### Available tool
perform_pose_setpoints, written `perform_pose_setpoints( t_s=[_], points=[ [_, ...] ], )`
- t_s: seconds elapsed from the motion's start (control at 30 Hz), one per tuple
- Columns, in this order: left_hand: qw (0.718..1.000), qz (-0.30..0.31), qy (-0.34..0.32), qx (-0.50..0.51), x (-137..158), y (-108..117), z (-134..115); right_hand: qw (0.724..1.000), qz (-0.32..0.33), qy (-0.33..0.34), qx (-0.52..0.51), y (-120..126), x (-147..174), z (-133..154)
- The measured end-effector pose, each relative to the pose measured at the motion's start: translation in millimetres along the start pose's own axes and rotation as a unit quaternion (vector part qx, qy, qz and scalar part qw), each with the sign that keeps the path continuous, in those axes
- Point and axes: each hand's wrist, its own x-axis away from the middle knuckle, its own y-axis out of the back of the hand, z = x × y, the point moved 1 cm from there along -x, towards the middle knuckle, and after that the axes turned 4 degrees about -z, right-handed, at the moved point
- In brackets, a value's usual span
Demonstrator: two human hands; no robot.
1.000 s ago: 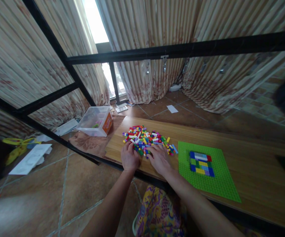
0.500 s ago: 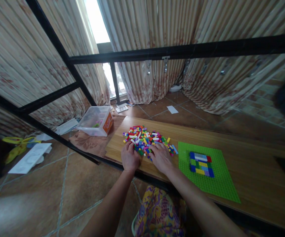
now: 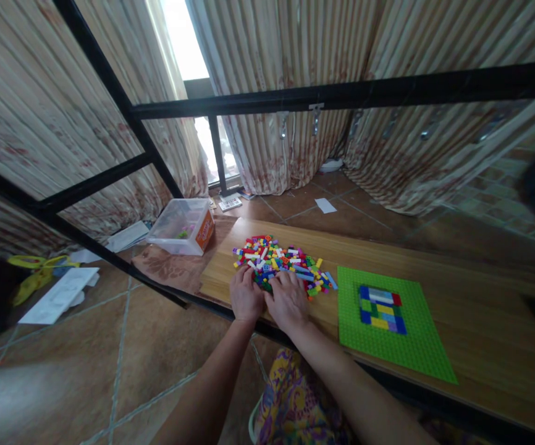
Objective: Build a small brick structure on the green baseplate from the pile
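A heap of small coloured building bricks (image 3: 277, 253) lies on the wooden bench top. My left hand (image 3: 246, 293) is at the heap's near left edge, its fingers curled down; whatever they hold is hidden. Just beside it, almost touching, my right hand (image 3: 288, 300) rests over the near side of the heap with its fingers a little apart on the bricks. To the right lies a green baseplate (image 3: 401, 355). On it stands a flat square of joined bricks (image 3: 382, 310) in blue, yellow, white, green and red.
A clear plastic box (image 3: 181, 228) with an orange label stands left of the bench top (image 3: 476, 321), on a brown cloth (image 3: 168, 272). Black metal bars (image 3: 258, 106) cross behind the bench, before long curtains (image 3: 267, 55). Papers (image 3: 58, 295) lie on the tiled floor.
My right hand has moved left and nearer to me, close beside my left hand. Blue bricks it covered now show. My left hand has stayed nearly in place.
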Motion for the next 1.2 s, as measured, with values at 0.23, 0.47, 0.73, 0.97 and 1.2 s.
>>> perform_pose_setpoints(
  t_s=[0.23, 0.47, 0.73, 0.97, 1.2],
  points=[
    [1.0, -0.006, -0.003, 0.011, 0, -1, 1, 0.999, -0.028, -0.033, -0.009, -6, 0, -3],
    [0.999, -0.029, -0.02, 0.023, 0, 2, -1, 0.993, -0.055, -0.074, -0.076, 19, 16, -32],
    [0.999, -0.04, -0.026, 0.026, 0, 4, -2, 0.984, -0.104, -0.13, -0.071, 46, 56, -72],
    [0.994, -0.06, -0.038, 0.078, 9, 21, -15, 0.967, -0.117, -0.178, -0.14, 49, 68, -73],
    [0.91, 0.189, 0.013, 0.369, 51, 36, -76, 0.941, -0.069, -0.167, -0.286, 66, 76, -47]
  ],
)
